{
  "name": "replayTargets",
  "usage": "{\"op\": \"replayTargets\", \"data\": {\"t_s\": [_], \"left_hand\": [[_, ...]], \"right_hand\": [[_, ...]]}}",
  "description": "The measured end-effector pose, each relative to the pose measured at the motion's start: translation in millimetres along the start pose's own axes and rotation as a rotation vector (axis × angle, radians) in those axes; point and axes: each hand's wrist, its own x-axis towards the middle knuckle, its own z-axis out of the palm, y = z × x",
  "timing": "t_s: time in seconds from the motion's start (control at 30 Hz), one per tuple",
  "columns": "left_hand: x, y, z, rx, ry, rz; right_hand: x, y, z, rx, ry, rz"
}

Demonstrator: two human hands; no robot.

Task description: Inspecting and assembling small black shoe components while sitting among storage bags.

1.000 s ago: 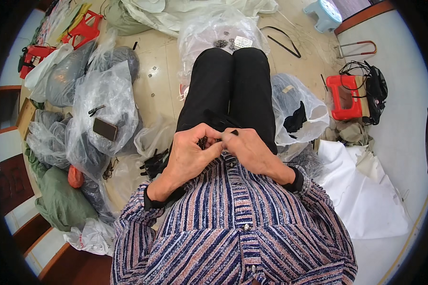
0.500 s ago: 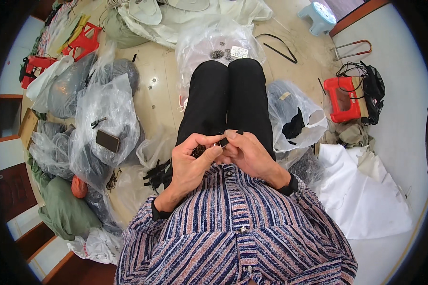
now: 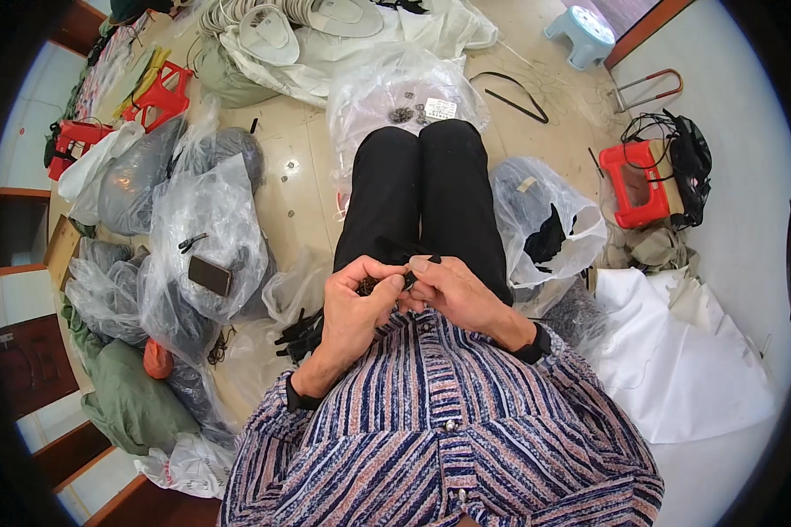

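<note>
A: What is the room like?

B: A pale tiled floor littered with work goods. The person sits with black trousers stretched forward. To their left lie clear plastic bags stuffed with dark material, and a dark phone rests on one of them. Beyond the knees sits another clear bag with small metal pieces inside. To the right an open bag holds black pieces, and past it stands a red stool. A white cloth spreads over the floor on the right, and a light blue stool stands in the far corner.

A: And the hands?

B: Both meet over the lap, just ahead of the striped shirt. The left hand is curled, thumb and fingers pinched narrow on a small black piece. It also seems to cradle a few small dark bits in the palm, though they are too small to make out.

A: The right hand?

B: The right hand closes in from the other side, its thumb and forefinger pinching the same black piece, so the fingertips of both hands nearly touch.

A: Where exactly is that piece?

B: Between the two hands, above the thighs, close to the body. A bundle of black straps lies on the floor just beside the left wrist.
</note>
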Motion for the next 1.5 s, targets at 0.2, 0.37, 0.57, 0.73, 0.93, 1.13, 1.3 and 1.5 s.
{"op": "replayTargets", "data": {"t_s": [0.2,0.37,0.57,0.73,0.93,1.13,1.3,1.5], "left_hand": [[0,2,4,-0.032,0.016,-0.013],[1,-1,0,0.003,0.01,0.011],[0,-1,-1,0.088,0.04,0.007],[0,8,6,0.14,0.047,0.053],[1,10,4,0.148,0.042,-0.131],[-7,7,9,0.539,0.132,0.219],[-12,1,3,0.542,0.137,0.187],[-12,-1,-9,0.376,-0.064,0.106]], "right_hand": [[1,2,-2,-0.059,-0.013,-0.02],[1,-2,0,0.001,-0.01,0.002],[0,-8,3,0.0,-0.031,-0.007],[-4,-25,6,-0.112,-0.041,0.04],[-7,-24,13,-0.809,0.089,-0.193],[-13,-45,26,-1.476,0.02,-0.518],[-11,-47,35,-1.318,0.002,-0.332],[-9,-66,16,-1.14,-0.204,-0.174]]}}
